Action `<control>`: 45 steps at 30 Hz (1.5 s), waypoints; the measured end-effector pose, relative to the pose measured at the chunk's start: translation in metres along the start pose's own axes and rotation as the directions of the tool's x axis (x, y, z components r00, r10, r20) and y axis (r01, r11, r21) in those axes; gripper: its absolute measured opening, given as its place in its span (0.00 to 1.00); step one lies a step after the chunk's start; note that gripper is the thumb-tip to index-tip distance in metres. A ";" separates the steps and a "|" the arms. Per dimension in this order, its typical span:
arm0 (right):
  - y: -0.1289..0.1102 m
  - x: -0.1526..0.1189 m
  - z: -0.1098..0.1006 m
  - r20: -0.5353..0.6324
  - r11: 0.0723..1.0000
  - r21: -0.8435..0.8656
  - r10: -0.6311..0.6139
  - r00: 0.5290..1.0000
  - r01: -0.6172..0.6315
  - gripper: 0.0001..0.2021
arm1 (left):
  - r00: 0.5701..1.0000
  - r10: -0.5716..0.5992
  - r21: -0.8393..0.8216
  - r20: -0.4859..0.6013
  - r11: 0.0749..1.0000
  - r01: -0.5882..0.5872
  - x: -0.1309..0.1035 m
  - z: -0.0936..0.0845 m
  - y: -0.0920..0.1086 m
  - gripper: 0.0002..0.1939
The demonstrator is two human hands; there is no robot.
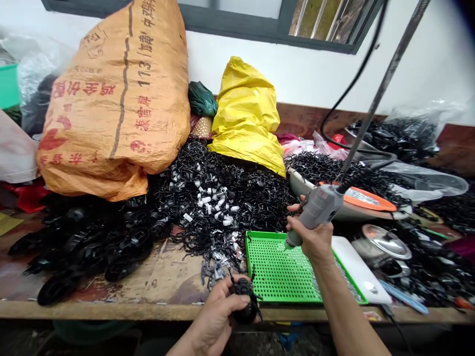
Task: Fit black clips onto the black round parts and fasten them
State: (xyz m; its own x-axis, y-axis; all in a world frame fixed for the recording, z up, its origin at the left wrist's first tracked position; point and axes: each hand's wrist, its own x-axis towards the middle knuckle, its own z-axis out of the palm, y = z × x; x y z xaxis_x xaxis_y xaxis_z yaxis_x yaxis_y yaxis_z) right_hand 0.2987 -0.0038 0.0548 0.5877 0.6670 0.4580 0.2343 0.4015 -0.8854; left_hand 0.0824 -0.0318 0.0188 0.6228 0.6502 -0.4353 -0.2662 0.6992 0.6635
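Overhead, screwdriver raised above green tray

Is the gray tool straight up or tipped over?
Tipped: the gray tool slants in the right hand, tip down over the green tray.

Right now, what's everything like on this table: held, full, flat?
Left hand: closed on the black part
Black part: held
Right hand: closed on the grey power tool
Grey power tool: held, tip down
Orange sack: bulging
Yellow bag: crumpled
Green tray: flat
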 end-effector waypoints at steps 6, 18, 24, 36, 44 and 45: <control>0.012 0.001 0.004 -0.035 0.997 0.071 -0.020 0.999 0.023 0.25 | 0.996 0.064 0.126 -0.069 0.991 -0.055 0.009 -0.013 0.016 0.13; 0.021 -0.003 0.002 -0.085 0.998 0.043 -0.037 0.996 0.040 0.24 | 0.999 -0.007 0.009 -0.031 1.000 0.008 0.004 -0.008 0.011 0.14; 0.021 -0.007 0.003 -0.096 0.997 0.056 -0.051 0.994 0.057 0.25 | 0.997 -0.024 -0.057 -0.073 0.998 0.020 -0.003 -0.003 0.002 0.15; -0.044 -0.029 0.017 0.024 0.948 0.316 -0.046 0.999 0.036 0.24 | 0.993 0.026 -0.027 -0.113 0.999 -0.030 -0.005 0.000 -0.004 0.13; -0.068 -0.068 0.041 0.212 0.864 0.497 -0.023 0.977 -0.087 0.23 | 0.992 0.018 0.005 -0.127 1.000 -0.017 -0.006 -0.001 -0.002 0.12; -0.068 -0.069 0.043 0.224 0.864 0.496 -0.027 0.974 -0.090 0.23 | 0.992 0.024 0.011 -0.123 1.000 -0.023 -0.006 -0.001 -0.002 0.11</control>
State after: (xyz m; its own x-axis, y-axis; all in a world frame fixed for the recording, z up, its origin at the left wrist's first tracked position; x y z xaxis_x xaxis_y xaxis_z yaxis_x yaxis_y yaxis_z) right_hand 0.2089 -0.0506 0.0865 0.3931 0.7792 0.4881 -0.2344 0.5983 -0.7663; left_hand 0.0781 -0.0367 0.0194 0.5210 0.6985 -0.4906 -0.2723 0.6808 0.6800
